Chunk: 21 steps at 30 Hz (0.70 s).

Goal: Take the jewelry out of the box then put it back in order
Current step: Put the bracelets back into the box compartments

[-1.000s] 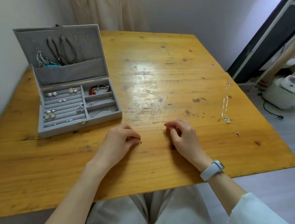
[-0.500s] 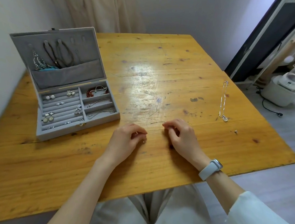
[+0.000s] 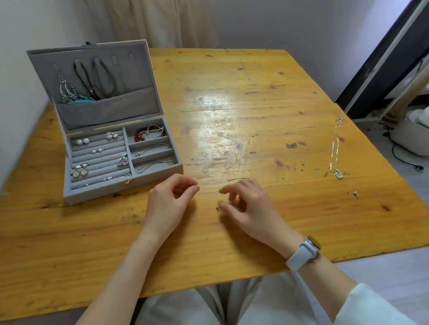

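Note:
The grey jewelry box [image 3: 153,174] stands open at the table's left, with earrings in its ring rolls, a red bracelet [image 3: 143,135] and thin chains in its right slots, and necklaces hung in the lid. A tiny silver earring [image 3: 217,208] lies on the table between my hands. My right hand [image 3: 251,208] hovers over it with bent, spread fingers, the thumb tip right beside it. My left hand [image 3: 172,200] is a little to the left of it, fingers loosely curled, nothing visible in them. A silver pendant necklace [image 3: 335,146] and a small stud [image 3: 355,194] lie far right.
The wooden table [image 3: 240,87] has its right edge close to the necklace and its near edge over my lap. On the floor to the right are a white appliance [image 3: 416,132] with a black cable and a dark framed panel [image 3: 396,56]. Walls and a curtain close off the left and back.
My left hand has let go of the small earring and drawn back to the left. My right thumb has come down beside the earring. The view shifted slightly.

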Each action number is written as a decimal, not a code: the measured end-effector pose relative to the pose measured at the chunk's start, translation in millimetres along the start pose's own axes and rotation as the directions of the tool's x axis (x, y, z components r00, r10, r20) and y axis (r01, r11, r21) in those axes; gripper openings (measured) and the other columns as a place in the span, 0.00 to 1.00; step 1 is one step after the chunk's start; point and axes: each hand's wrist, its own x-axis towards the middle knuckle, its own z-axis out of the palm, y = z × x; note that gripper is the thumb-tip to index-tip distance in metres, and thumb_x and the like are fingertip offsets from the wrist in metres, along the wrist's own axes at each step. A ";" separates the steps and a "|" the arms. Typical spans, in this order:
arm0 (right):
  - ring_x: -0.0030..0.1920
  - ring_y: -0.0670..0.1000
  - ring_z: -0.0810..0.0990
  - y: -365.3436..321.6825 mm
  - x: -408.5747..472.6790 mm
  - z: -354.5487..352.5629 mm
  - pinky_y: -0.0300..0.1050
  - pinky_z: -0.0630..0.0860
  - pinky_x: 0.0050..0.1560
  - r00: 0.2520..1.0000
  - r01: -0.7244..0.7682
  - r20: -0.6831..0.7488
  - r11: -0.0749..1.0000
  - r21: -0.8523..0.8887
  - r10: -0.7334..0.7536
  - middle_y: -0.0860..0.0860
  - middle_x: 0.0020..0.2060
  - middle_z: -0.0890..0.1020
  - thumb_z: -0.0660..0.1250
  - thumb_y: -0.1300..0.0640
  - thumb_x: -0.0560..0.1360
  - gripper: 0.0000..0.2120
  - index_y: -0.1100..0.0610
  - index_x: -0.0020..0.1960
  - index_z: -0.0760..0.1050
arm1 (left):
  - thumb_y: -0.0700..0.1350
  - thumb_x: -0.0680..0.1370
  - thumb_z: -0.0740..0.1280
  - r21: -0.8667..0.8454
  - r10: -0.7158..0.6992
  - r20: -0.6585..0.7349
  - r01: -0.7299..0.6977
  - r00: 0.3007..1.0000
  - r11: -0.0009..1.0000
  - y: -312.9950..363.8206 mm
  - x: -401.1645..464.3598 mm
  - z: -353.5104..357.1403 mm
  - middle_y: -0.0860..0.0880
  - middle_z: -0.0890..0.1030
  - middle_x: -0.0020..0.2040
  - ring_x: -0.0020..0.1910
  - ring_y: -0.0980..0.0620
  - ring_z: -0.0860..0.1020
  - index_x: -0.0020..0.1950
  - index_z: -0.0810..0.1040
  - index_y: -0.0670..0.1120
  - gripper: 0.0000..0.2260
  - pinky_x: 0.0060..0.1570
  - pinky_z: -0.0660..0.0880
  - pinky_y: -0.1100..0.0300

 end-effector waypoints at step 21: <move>0.39 0.46 0.74 61.3 7.6 -83.7 0.25 0.67 0.41 0.925 -0.194 -0.310 0.975 0.108 0.218 0.53 0.39 0.80 0.65 0.65 0.73 0.04 0.61 0.46 0.78 | 0.36 0.72 0.70 -0.078 0.038 0.239 -0.020 0.970 0.997 66.2 87.6 108.0 0.51 0.81 0.36 0.31 0.61 0.77 0.42 0.82 0.45 0.05 0.38 0.73 0.70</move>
